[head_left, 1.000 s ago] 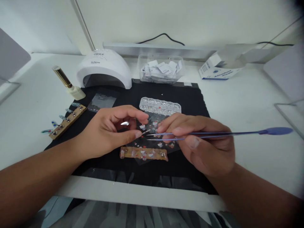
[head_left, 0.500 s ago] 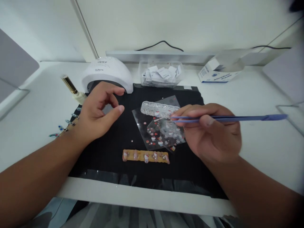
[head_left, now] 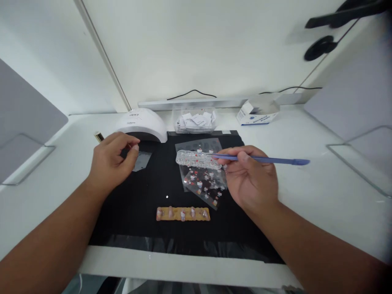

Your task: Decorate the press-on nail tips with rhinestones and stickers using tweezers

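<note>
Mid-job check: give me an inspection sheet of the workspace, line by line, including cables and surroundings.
Surface: black mat on a white table.
Job's things: tan strip bearing five nail tips; clear compartment case over sticker sheets.
Clutter: white speck on the mat; nail lamp, bin of white packets and open carton behind.
Left hand: curled, no object visible in its grip.
Right hand: holds blue tweezers, tips over the case; contact unclear.
Cables: black cables along the back.
Surroundings: grey panels both sides; black handle, upper right.

Slim purple tweezers (head_left: 281,161) point left, nearly level, right of centre. Their tips overlap a clear compartmented case (head_left: 187,157) mid-frame
</note>
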A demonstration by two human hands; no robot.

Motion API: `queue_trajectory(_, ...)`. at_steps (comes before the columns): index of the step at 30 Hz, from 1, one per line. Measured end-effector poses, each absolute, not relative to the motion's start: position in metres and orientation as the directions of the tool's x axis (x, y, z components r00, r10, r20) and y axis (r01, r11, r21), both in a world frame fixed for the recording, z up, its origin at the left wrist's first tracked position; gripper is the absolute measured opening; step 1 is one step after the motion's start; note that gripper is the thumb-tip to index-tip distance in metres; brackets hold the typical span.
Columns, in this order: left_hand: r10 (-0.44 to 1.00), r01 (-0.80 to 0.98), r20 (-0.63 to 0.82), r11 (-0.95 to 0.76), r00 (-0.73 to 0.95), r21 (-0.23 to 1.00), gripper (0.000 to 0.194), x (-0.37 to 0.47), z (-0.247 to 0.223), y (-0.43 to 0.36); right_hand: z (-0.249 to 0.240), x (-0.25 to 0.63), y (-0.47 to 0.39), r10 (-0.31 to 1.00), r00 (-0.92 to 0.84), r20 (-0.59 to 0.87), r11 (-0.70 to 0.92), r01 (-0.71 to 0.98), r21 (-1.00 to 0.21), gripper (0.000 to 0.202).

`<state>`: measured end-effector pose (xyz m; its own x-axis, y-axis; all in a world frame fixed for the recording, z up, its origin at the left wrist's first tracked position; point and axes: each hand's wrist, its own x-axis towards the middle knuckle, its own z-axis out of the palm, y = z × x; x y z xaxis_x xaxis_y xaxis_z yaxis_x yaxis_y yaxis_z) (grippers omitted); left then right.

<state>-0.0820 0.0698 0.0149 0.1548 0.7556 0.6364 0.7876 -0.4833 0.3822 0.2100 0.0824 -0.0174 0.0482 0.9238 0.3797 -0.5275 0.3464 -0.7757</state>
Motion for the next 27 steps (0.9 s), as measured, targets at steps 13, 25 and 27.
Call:
queue_trajectory(13, 0.722, 0.218, 0.410, -0.604, 0.557, 0.767, 0.056, -0.050, 0.007, 0.048, -0.022, 0.206, 0.057, 0.832, -0.213, 0.512, 0.373, -0.469, -0.801, 0.014)
queue_trajectory(25, 0.810, 0.235, 0.335, -0.488, 0.481, 0.841, 0.019, -0.026, 0.010, 0.034, -0.015, 0.202, 0.042, 0.697, -0.316, 0.644, 0.499, -0.430, -0.752, 0.027)
queue_trajectory(27, 0.783, 0.247, 0.370, -0.538, 0.499, 0.806, 0.021, -0.026, 0.011, 0.035, -0.012, 0.203, 0.040, 0.684, -0.319, 0.655, 0.526, -0.406, -0.747, 0.029)
